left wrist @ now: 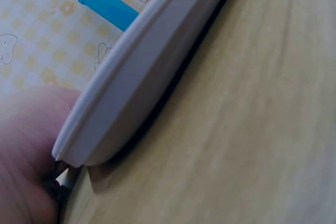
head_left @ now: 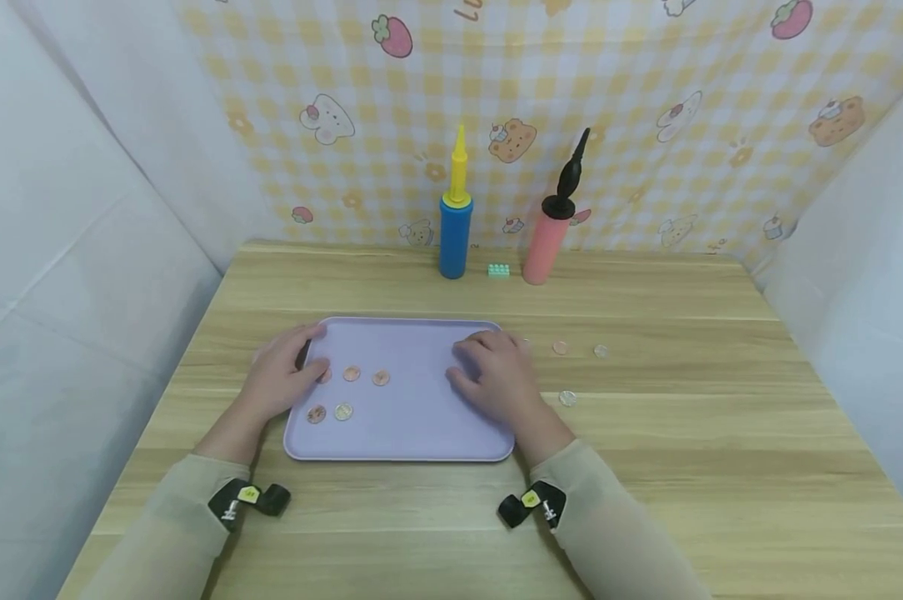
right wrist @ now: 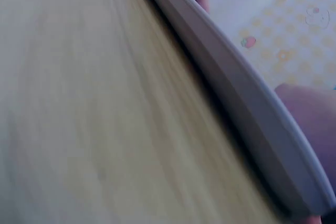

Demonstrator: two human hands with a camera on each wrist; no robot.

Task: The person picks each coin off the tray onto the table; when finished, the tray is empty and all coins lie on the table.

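Observation:
A lilac tray (head_left: 414, 433) lies in front of me on the table, with several coins, among them a silvery coin (head_left: 343, 411) and a copper coin (head_left: 351, 373), on its left half. My left hand (head_left: 281, 377) grips the tray's left edge, the thumb over the rim beside a partly covered coin (head_left: 326, 377). On the opposite edge my right hand (head_left: 500, 379) holds the tray, thumb and forefinger reaching inside the rim. Both wrist views show the tray's side wall (left wrist: 126, 77) close over the wood, with a dark shadow along its underside.
Several loose coins lie right of the tray, including a silvery coin (head_left: 567, 398) and a copper coin (head_left: 560, 347). At the back stand a blue and yellow hand pump (head_left: 455, 237), a small mint toy brick (head_left: 499, 270) and a pink and black pump (head_left: 547, 246), before a checked curtain (head_left: 391, 167).

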